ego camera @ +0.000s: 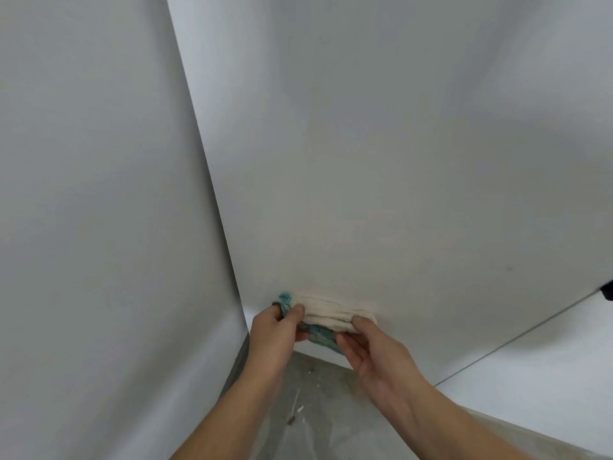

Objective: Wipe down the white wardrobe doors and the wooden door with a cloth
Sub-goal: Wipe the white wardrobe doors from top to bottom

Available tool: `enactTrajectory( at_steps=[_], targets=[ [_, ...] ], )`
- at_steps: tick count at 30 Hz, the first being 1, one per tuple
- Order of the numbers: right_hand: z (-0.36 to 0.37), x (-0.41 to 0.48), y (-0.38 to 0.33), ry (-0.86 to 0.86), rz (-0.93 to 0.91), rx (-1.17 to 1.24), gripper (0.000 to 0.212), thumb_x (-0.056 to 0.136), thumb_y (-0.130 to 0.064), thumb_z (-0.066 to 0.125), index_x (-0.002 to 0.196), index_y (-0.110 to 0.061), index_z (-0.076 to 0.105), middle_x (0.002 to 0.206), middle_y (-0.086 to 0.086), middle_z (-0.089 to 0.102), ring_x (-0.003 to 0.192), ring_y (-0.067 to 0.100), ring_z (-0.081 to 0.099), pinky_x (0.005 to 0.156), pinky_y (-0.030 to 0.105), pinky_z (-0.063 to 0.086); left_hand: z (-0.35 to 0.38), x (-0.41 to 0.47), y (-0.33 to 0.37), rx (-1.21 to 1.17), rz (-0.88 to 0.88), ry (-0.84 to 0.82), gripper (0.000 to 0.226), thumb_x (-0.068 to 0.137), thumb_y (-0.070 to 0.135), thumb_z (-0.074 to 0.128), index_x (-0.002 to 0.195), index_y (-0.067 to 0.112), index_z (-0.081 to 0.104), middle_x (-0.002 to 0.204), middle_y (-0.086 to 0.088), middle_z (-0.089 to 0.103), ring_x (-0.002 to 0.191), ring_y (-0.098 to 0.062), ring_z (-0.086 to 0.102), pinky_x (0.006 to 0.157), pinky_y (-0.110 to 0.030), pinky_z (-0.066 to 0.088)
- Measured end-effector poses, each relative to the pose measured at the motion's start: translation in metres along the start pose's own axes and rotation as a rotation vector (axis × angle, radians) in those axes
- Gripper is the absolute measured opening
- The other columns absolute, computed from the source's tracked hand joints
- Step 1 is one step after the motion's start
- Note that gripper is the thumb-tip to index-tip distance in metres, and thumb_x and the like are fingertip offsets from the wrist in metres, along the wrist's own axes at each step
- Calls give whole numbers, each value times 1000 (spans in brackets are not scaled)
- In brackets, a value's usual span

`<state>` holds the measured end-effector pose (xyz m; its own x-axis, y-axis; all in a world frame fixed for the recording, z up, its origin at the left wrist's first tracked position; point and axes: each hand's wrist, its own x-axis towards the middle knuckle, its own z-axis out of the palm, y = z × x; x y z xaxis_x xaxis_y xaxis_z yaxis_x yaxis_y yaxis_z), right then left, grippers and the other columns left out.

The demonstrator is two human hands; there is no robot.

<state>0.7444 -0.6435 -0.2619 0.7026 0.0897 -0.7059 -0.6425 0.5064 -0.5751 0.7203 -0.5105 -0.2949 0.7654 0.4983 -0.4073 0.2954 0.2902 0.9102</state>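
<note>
HANDS AT WORK ON A WHITE DOOR: A person's two bare hands hold a folded cloth (331, 312) against a white door (381, 161), close to its lower left corner. The cloth is cream on its upper folds and teal beneath. It is bunched into a long, flat wad that lies along the door's bottom edge and touches the door face.

The left hand (275, 330) pinches the cloth's left end, thumb tip on the cream fold and fingers curled round it, with a teal tuft poking out above the knuckles. The right hand (371, 353) clamps the right end, thumb pressed on the cream fold and fingers wrapped below round the teal part. Both bare forearms rise from the bottom edge of the view.

A second white panel (99, 194) fills the left side and meets the door at an angle, their edges running down together toward the cloth. Below the hands lies a grey floor (318, 393), dotted with small white specks (300, 409). It looks to be covered by a clear film, though the blur makes that uncertain.

At lower right another white surface (547, 376) slopes away beyond a thin dark seam under the door. A small dark object (607, 292) shows at the right edge, too cut off to identify.
</note>
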Motion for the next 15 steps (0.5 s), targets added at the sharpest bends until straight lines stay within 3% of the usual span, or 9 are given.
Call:
enactTrajectory(
  at_steps=[6, 11, 15],
  targets=[
    [22, -36, -28, -30, -63, 38, 8, 91, 1, 59, 86, 6, 63, 71, 16, 66, 68, 23, 62, 50, 21, 57, 3, -17, 49, -53, 66, -42, 12, 93, 7, 60, 88, 3, 70, 82, -11, 74, 73, -24, 72, 68, -33, 60],
    [35, -68, -52, -73, -130, 59, 8, 91, 1, 59, 86, 5, 63, 69, 15, 66, 67, 22, 62, 49, 21, 56, 7, -29, 84, -47, 117, -54, 11, 92, 12, 64, 85, 7, 72, 81, -10, 76, 79, -28, 73, 80, -45, 59],
    [45, -91, -70, -111, -171, 55, 9, 91, 0, 58, 85, 5, 63, 70, 16, 65, 68, 22, 62, 51, 21, 57, 12, -42, 112, -84, 160, -77, 12, 92, 12, 63, 85, 6, 71, 82, -12, 75, 76, -27, 74, 74, -39, 60]
  ],
)
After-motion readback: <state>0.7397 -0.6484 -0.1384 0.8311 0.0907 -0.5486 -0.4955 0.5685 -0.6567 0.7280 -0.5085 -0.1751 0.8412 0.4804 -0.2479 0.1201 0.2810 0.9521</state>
